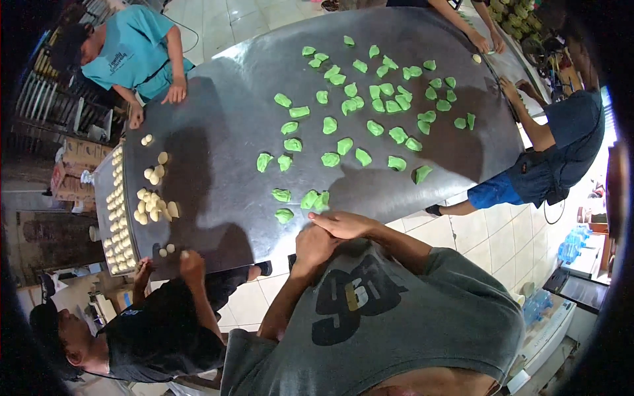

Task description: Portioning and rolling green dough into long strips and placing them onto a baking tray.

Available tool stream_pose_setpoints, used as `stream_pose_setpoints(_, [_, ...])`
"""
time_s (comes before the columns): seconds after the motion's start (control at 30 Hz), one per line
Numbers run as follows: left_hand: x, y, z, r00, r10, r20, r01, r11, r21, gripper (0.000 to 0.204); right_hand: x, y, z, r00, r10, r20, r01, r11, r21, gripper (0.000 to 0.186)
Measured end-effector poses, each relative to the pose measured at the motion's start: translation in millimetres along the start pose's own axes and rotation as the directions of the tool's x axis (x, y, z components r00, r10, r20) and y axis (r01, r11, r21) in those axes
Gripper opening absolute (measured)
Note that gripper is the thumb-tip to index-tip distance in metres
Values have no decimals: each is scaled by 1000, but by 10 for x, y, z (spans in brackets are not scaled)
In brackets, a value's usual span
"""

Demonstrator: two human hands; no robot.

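My left hand (315,247) and my right hand (345,225) meet at the near edge of the grey metal table, one overlapping the other. The right hand's fingers are pressed together around the left; whatever may be inside is hidden. The left hand's fingers do not show clearly. Just beyond my fingertips, touching one another, lie lumps of green dough (315,199). Another green piece (284,216) rests a little to the left. Many more flattened green pieces (330,159) are scattered over the middle and far right of the table.
A heap of pale dough balls (152,206) sits on the table's left side, beside a tray (135,241) lined with more balls. Two co-workers (158,350) (135,56) stand at the left end. On the right, a person in dark clothes (561,155) leans over the table edge.
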State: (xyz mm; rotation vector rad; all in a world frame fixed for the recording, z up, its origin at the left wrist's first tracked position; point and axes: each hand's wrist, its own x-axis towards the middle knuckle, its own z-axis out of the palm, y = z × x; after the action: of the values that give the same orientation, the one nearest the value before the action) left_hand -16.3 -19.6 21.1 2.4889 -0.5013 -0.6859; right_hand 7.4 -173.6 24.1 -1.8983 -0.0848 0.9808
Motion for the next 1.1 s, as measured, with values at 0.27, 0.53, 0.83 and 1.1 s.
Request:
stream_pose_setpoints(0.27, [-439,257,-615,955,294,47,-294,956,-11,42,-354,-170,-406,714,-181,677,258,966,-13,61])
stream_pose_setpoints(0.53, [-722,-15,-1186,875,341,-344,-392,915,-91,35,-759,760,-1037,955,-145,258,64,952,299,28])
stream_pose_setpoints(0.83, [-219,109,-1110,821,147,-552,-289,940,-179,50,-85,694,-1171,480,-31,-877,597,744,300,45])
stream_pose_setpoints(1.1, [565,-126,-361,835,135,-534,-410,800,-439,79,104,1641,-805,413,-74,-907,212,977,17,34])
